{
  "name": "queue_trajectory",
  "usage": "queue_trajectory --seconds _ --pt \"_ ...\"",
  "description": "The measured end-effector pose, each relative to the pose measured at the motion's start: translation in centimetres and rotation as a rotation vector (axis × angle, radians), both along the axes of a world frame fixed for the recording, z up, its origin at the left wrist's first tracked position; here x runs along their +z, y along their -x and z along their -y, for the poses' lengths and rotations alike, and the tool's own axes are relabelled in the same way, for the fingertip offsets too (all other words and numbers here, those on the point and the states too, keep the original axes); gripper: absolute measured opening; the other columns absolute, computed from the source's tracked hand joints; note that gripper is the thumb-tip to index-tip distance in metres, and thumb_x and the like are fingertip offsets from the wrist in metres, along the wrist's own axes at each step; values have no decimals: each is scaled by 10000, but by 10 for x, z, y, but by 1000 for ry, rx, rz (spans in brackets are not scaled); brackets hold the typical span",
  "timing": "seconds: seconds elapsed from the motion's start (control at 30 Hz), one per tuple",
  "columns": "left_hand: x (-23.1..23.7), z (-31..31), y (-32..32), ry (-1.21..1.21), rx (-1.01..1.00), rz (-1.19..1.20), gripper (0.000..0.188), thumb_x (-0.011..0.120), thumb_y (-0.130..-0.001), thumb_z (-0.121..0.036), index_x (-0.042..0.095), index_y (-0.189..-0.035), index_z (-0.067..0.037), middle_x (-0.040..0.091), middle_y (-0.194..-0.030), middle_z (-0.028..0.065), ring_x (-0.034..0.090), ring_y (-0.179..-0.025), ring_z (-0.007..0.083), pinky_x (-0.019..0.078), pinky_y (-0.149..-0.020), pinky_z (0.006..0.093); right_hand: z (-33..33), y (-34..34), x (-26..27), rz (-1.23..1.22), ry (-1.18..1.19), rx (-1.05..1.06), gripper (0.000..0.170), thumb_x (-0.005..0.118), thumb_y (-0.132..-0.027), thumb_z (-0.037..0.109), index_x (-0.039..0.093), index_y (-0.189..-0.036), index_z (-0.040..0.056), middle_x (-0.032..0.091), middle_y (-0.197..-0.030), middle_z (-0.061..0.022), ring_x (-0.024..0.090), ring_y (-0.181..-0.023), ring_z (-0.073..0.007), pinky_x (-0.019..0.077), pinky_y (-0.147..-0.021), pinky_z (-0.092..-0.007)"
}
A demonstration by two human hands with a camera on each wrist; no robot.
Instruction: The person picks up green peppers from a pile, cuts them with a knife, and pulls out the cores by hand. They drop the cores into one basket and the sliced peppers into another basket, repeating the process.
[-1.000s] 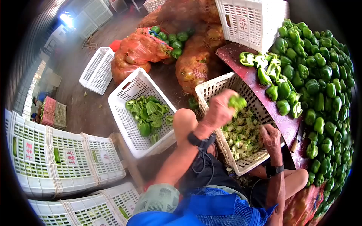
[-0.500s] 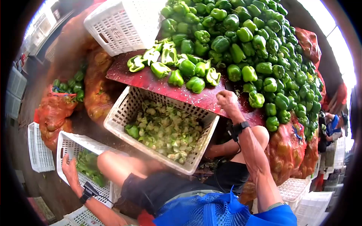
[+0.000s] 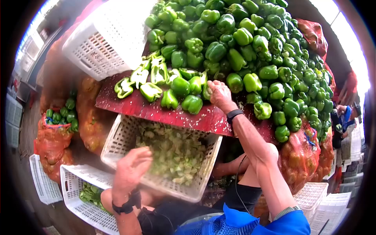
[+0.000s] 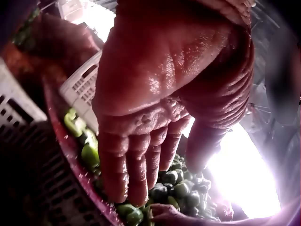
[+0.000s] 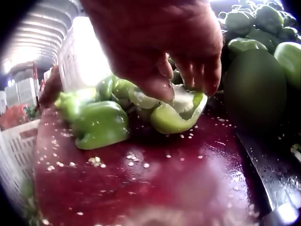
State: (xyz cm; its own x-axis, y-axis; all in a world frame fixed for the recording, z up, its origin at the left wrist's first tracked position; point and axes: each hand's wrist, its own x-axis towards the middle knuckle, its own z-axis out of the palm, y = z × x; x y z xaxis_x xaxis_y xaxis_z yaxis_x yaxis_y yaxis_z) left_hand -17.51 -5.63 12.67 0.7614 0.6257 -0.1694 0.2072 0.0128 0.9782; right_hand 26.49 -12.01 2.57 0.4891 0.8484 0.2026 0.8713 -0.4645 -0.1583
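Observation:
In the head view my left hand (image 3: 133, 168) hangs empty over the near left corner of the crate of pale pepper cores (image 3: 176, 156). Its fingers look straight and relaxed in the left wrist view, where the palm (image 4: 160, 80) fills the middle. My right hand (image 3: 220, 96) is at the right end of the cut peppers on the red board (image 3: 156, 111). From the right wrist view, the thumb and fingers of that hand (image 5: 164, 47) pinch the pale core of a halved green pepper (image 5: 171, 121). Another pepper (image 5: 102, 125) lies beside it.
A large heap of whole green peppers (image 3: 239, 39) rises behind the board. A white crate (image 3: 103, 43) stands at its left end. A knife (image 5: 263, 172) lies on the right. Pepper pieces (image 3: 91, 194) fill part of the lower-left crate (image 3: 72, 186).
The left hand, which held green pepper a second ago, went empty to the lower-left crate, then came back right. My right hand has moved left along the board and taken hold of a halved pepper.

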Motion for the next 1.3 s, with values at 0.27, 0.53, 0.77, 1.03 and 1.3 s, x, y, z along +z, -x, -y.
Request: queue_trajectory --seconds 0.27,0.53,0.77,1.03,1.3 --pt "-55 -12 -40 -1 -9 -62 364 683 -917 0 610 -1271 45 706 -1084 124 684 -984 162 578 -877 297 11 1 -9 -30 83 219 318 620 -897 229 585 -1142 30 682 -803 -177 688 -725 -369 564 -629 -471" --pt "-63 -4 -69 126 -62 5 389 679 -954 -62 577 -1309 58 684 -1103 139 697 -977 189 603 -837 311 36 42 -31 -220 -234 89 363 764 -812 320 585 -973 48 679 -819 -196 666 -731 -370 537 -683 -492" --pt "-46 4 -95 636 30 321 606 577 -1027 -456 461 -1475 -65 594 -1311 137 613 -1164 254 608 -852 465 29 157 63 -941 -3 169 221 646 -944 181 646 -1076 4 696 -934 -126 697 -838 -244 602 -715 -377" --pt "-90 -6 -94 518 313 342 367 570 -1046 -278 681 -1215 28 703 -1178 93 639 -1070 162 487 -955 321 12 209 61 -65 -149 606 507 660 -795 178 540 -1191 -115 669 -822 -208 678 -705 -387 570 -619 -450" --pt "-98 -3 -97 -71 157 54 385 476 -1058 -258 715 -1116 38 740 -1047 173 678 -952 256 506 -870 367 21 216 15 -256 -48 562 476 758 -717 195 601 -1048 -109 664 -881 -205 692 -733 -355 565 -588 -443"
